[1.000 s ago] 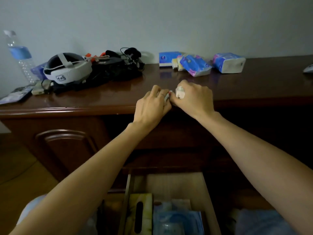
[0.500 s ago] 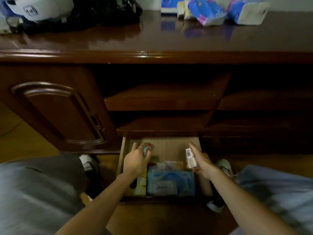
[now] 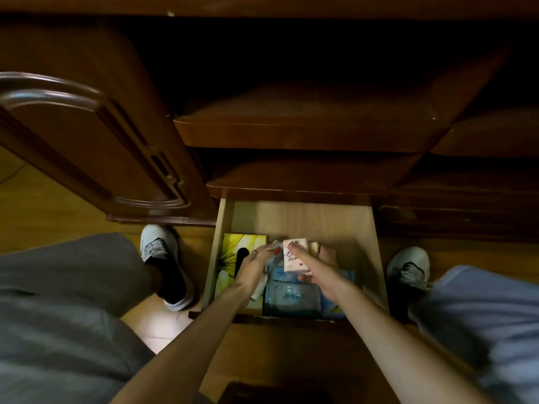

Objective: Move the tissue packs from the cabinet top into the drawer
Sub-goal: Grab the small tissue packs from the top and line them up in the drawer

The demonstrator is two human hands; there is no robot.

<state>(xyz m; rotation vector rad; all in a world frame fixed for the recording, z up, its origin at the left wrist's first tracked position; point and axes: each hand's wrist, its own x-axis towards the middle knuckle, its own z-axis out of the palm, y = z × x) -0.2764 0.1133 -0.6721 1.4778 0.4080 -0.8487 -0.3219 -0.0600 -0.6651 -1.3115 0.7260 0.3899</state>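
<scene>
Grey trouser fabric fills the near left corner of the view and pale blue fabric the near right, the person's knees spread either side of the open drawer [image 3: 368, 228]. Two bare forearms run up from the bottom edge and meet over the drawer's middle. Left hand [image 3: 254, 265] sits over the left half, fingers curled tight around a small pale pack [image 3: 272, 259] with a red mark on it; only part of that pack shows between the fingers. Right hand [image 3: 316, 271] is just beside it, thumb on top and fingers underneath, pinching a pink-and-white tissue pack [image 3: 296, 256] held tilted above the drawer's contents, and the two packs nearly touch. Beneath the hands, against the drawer's near edge, lies a blue plastic-wrapped pack [image 3: 291, 297], with more blue wrapping toward the near right corner. Along the drawer's left wall lies a yellow tissue box [image 3: 233, 249] with a dark slot in its top. Bare light wood shows at the drawer's far end. Outside it, a white and black shoe [image 3: 163, 263] stands on the wooden floor to the left and a white shoe [image 3: 409, 268] to the right. Farther back rise the dark open shelves [image 3: 303, 126] of the cabinet, and to the left its moulded door [image 3: 87, 141].
</scene>
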